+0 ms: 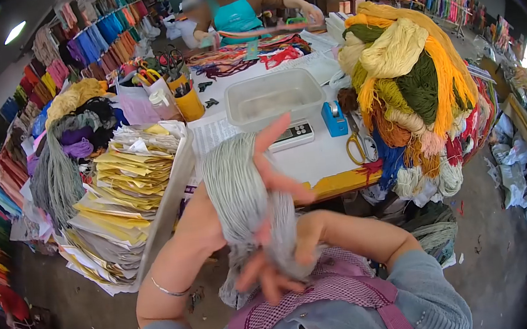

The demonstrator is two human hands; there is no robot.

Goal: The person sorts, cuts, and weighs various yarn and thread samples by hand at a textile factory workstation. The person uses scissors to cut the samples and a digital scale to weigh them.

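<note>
A skein of pale grey yarn [234,179] is looped over my left hand [269,167], which is raised in front of my chest with the thumb and some fingers stretched past the strands. Lower down, my right hand [308,238] has its fingers round the hanging part of the same skein, close to my apron [349,285]. Motion smears its fingertips. Just beyond my hands, a digital scale [293,136] lies on the white-topped table [217,98], in front of a clear plastic tub [275,98].
A blue tape dispenser [334,119] and scissors [356,144] lie right of the scale. Piled yarn skeins [418,69] rise at the right, stacked yellow papers [126,186] at the left. A yellow cup [189,103] holds tools. Across the table, a person in a turquoise apron [238,14] handles yarn.
</note>
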